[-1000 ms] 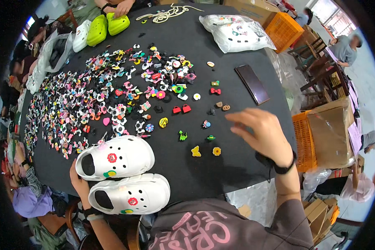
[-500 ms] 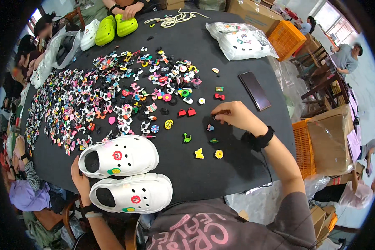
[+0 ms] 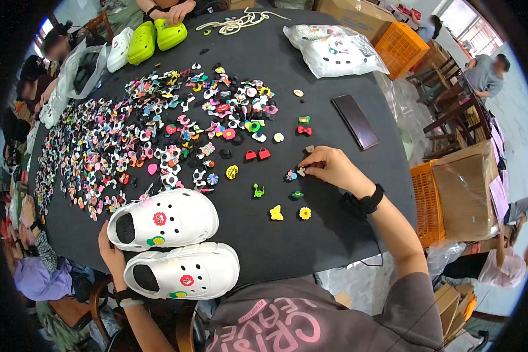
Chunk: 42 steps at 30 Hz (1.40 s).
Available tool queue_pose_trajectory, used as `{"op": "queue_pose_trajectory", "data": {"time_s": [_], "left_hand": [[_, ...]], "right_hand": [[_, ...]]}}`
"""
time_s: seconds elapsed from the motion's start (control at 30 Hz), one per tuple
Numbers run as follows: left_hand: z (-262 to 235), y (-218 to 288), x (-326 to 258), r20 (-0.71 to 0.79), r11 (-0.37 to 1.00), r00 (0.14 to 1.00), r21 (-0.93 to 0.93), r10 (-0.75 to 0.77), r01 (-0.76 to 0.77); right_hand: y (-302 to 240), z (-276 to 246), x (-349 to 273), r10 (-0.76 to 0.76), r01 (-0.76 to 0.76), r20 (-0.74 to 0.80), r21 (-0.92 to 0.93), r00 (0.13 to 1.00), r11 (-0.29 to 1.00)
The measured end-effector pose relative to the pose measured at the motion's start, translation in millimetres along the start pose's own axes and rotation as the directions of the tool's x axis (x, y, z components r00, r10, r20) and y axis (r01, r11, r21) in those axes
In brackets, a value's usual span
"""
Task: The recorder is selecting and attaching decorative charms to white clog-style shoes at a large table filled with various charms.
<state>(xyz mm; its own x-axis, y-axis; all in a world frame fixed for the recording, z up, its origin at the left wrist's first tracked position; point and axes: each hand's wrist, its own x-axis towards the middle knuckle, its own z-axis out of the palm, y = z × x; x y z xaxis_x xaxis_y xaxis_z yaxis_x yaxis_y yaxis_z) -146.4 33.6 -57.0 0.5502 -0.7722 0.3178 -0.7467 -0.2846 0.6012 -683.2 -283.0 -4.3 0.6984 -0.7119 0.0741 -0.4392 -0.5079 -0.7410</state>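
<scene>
Two white clogs, an upper one [image 3: 188,214] and a lower one [image 3: 208,270], lie side by side, toes to the right, each with red and green-yellow charms. My left hand [image 3: 111,252] is wrapped at their heels, its fingertips partly hidden. My right hand [image 3: 331,167] pinches a small pale shoe charm [image 3: 301,171] just above the table. Close beside it lies a blue-and-pink charm [image 3: 291,175], with a grey charm [image 3: 310,149] beyond. Nearby are a green dinosaur charm [image 3: 258,190], a yellow butterfly charm [image 3: 276,212], a sunflower charm [image 3: 304,213] and red bag charms [image 3: 264,153].
A big heap of mixed charms [image 3: 117,141] spreads over the table's left. A phone [image 3: 355,122] lies at the right, with bagged clogs [image 3: 337,53] farther back. Across the table, another person's hand [image 3: 175,13] touches a lime-green clog [image 3: 170,35].
My right hand has shifted slightly nearer to me, down toward the blue-and-pink charm. The grey charm it covered now shows, and the pale charm in its fingers is visible. My left hand stays put.
</scene>
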Motion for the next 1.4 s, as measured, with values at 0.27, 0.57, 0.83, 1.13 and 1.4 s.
{"op": "queue_pose_trajectory", "data": {"time_s": [0.27, 0.57, 0.83, 1.13, 1.4], "left_hand": [[3, 2, 3, 0.006, 0.999, 1.0, 0.048, -0.005, 0.004], [1, 7, -2, 0.005, 0.999, 0.999, 0.034, -0.04, 0.04], [2, -7, -1, -0.003, 0.999, 0.999, -0.008, -0.032, 0.032], [-3, 9, 0, 0.001, 0.998, 0.999, 0.033, -0.051, 0.051], [0, 15, -1, -0.049, 0.999, 0.998, 0.025, -0.045, 0.046]], "right_hand": [[-4, -7, -10, 0.101, -0.101, -0.004, 0.0, 0.995, 0.995], [-62, -30, -80, 0.15, -0.145, 0.057, -0.089, 0.987, 0.985], [-80, 22, -130, 0.223, -0.261, 0.183, 0.217, 0.957, 0.941], [-69, 63, -130, 0.139, -0.152, -0.355, -0.007, 0.925, 0.988], [-70, 63, -136, 0.168, -0.196, -0.423, -0.022, 0.89, 0.98]]}}
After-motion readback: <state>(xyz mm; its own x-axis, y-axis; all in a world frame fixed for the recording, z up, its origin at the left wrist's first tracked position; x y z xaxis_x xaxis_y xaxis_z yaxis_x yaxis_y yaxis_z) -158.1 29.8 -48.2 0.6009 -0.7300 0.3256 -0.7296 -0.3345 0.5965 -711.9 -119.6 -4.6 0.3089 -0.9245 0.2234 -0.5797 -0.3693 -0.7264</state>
